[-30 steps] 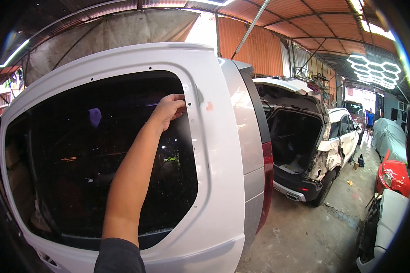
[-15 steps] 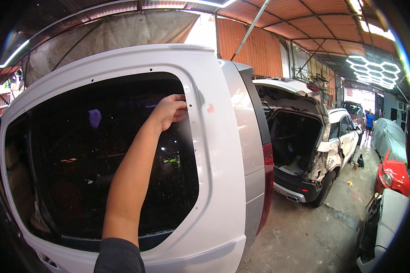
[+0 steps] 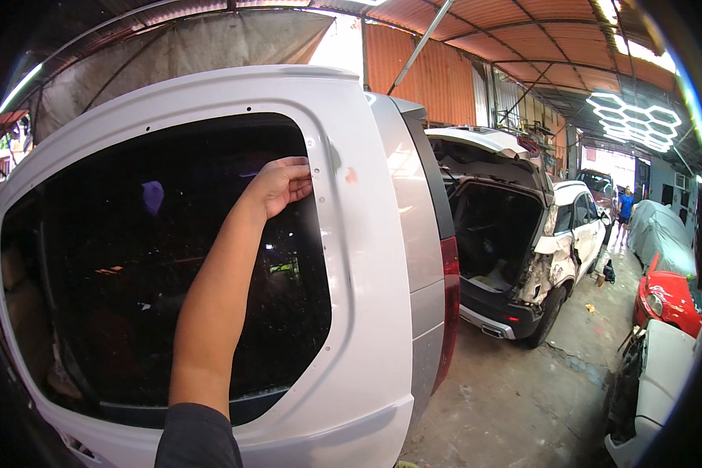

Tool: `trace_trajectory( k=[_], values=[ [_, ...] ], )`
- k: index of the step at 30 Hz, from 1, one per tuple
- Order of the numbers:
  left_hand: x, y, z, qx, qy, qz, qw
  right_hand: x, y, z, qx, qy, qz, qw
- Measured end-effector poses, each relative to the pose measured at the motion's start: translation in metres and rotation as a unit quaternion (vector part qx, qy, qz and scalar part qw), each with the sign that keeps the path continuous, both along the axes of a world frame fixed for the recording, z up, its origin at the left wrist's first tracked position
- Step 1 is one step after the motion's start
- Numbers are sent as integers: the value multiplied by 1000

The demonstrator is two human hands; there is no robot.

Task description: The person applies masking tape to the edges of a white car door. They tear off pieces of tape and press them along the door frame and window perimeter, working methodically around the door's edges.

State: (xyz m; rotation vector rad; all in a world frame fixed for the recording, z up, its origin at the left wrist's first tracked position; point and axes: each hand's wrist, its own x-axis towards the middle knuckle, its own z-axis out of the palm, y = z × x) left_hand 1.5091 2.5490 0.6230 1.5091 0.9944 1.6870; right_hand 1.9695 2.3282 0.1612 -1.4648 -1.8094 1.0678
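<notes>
My left hand [image 3: 278,186] is raised at the upper right side of the dark window area [image 3: 156,273] of a white vehicle tailgate [image 3: 366,312]. Its fingers are curled and pressed together, with their tips at the inner edge of the white frame. Whether they pinch the edge itself or some small thing is hidden. Small holes run along this frame, and beside the hand a greyish patch and a pinkish spot mark the paint. My right hand is outside the picture.
Right of the tailgate is a silver body side with a red tail light [image 3: 449,312]. Beyond stands a white car [image 3: 487,320] with its rear hatch raised and damaged side. A red car [image 3: 667,300], a covered car [image 3: 663,234] and a distant person [image 3: 625,207] are farther right.
The whole scene has shifted slightly left and upward in the picture. My left hand stays at the same stretch of the frame edge, its fingers still curled.
</notes>
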Motion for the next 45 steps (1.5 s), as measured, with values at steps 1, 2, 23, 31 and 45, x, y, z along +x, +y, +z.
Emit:
trace_trajectory(
  k=[1,2,23,31,45],
  values=[
    [1,0,-2,11,-4,0,1000,-1,0,6,-4,-8,6,1000],
    [2,0,-5,22,-8,1,1000,-1,0,9,-7,-15,12,1000],
    [35,-28,-14,88,-180,30,979,-9,6,-25,-72,86,-16,994],
    [42,-15,-22,94,-161,31,982,7,2,-9,29,20,34,999],
    [129,-108,-137,99,175,287,937,51,18,-45,68,46,62,995]
  ],
)
